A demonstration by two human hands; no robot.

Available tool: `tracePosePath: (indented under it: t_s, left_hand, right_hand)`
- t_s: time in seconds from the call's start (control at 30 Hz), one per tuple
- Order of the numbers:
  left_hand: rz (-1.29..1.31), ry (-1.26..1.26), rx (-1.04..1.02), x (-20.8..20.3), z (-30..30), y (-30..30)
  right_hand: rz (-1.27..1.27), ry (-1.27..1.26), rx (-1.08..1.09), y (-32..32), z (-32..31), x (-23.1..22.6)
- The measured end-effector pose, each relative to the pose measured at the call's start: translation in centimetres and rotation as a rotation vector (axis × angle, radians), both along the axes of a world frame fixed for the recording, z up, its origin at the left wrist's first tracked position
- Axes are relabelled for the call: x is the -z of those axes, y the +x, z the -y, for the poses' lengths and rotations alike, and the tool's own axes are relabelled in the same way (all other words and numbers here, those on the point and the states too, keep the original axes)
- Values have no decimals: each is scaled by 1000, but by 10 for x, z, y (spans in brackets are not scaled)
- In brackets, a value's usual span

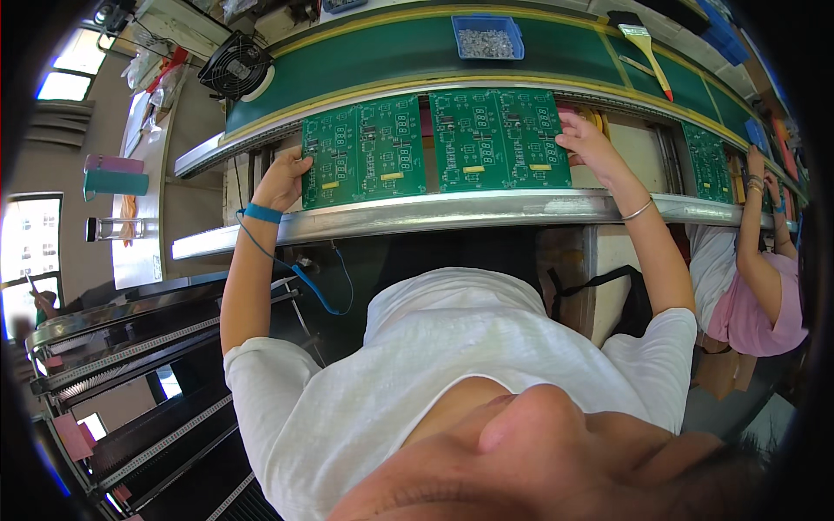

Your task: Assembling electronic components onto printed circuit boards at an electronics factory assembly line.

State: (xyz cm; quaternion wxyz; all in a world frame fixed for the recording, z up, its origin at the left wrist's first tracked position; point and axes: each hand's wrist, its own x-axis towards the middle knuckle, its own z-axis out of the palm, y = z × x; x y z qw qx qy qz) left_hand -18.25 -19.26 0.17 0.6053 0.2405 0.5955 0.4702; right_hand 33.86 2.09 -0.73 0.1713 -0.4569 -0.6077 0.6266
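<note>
Printed circuit boards point(465, 143), two green units, lay side by side between the near metal rail point(434, 214) and the far metal rail point(261, 133). The worker's left hand point(282, 180) gripped the left board point(363, 152) at its outer edge; the right hand point(591, 146) touched the right board point(512, 143), its grip indeterminable.

Seen from above through a fisheye lens, a person's two bare hands touch green circuit boards lying side by side on silver rails point(417, 214). The left hand point(282, 180) is at the left board's point(363, 154) outer edge, its wrist circled by a blue strap point(263, 213); the right hand point(591, 148) is at the right board's point(499, 143) outer edge. Beyond — on a green surface point(373, 56) — sit a blue bin point(488, 52) of small clear parts and a brush point(638, 39). At far right, a co-worker in pink point(769, 304) reaches toward the line.
</note>
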Motion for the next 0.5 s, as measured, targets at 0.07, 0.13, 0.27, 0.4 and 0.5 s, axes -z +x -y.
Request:
tracePosePath:
  t_s: [0.07, 0.13, 0.27, 0.4, 0.5]
  left_hand:
    - [-4, 31, 21, 5, -3, 6]
    - [-8, 66, 38, 2, -1, 7]
    - [-1067, 124, -14, -10, -10, -7]
    - [-1120, 645, 26, -62, -71, 75]
    - [-1264, 921, 135, -73, -137, 159]
  right_hand:
    - [-5, 1, -80, -6, 1, -1]
    - [117, 105, -120, -7, -1, -11]
    - [333, 621, -125, 1, -43, -19]
    - [128, 911, -23, -63, -95, -58]
    - [444, 996, 210, -110, -156, -26]
